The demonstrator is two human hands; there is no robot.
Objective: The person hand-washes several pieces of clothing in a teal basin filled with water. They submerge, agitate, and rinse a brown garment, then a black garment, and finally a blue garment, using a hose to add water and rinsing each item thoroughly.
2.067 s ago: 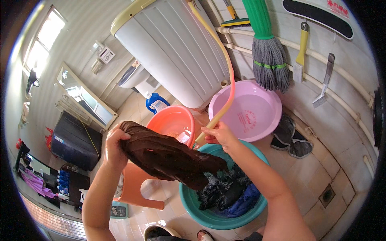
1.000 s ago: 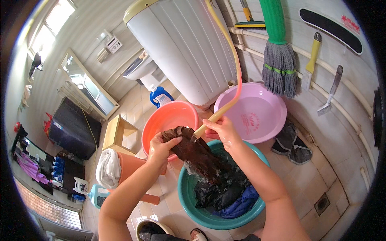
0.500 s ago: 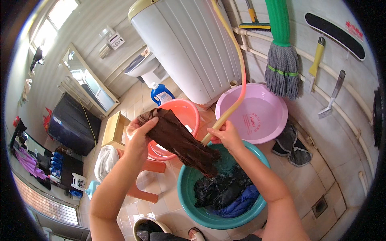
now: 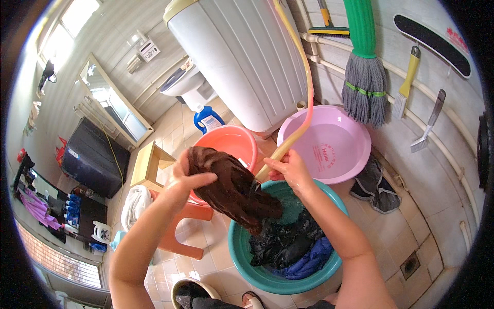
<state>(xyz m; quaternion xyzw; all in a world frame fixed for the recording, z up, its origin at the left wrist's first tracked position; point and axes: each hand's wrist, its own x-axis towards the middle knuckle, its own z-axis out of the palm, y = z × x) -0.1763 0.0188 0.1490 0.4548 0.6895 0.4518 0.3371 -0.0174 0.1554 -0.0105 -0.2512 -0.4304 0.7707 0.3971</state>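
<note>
My left hand [image 4: 188, 176] is closed on the upper end of a wet brown cloth garment [image 4: 226, 188], its thumb lying across the front. The garment slants down to the right, and its lower end hangs over a teal basin [image 4: 238, 262]. My right hand [image 4: 292, 170] grips a pale yellow hose [image 4: 284, 147] near its end, which points at the garment; the hose's mouth is partly hidden against the cloth. Inside the basin, black clothing [image 4: 285, 242] and a blue garment [image 4: 309, 260] lie in water.
A pink basin [image 4: 350, 167] and an orange basin [image 4: 231, 135] stand beyond the teal one. A white ribbed appliance [image 4: 242, 67] rises behind. An orange stool [image 4: 182, 247] and a wooden stool [image 4: 149, 162] are at left. A mop [image 4: 364, 87] and brushes hang at right.
My left hand has turned, its thumb now stretched across the garment. The brown cloth looks bunched and wider than before. The hose stays in my right hand at nearly the same place.
</note>
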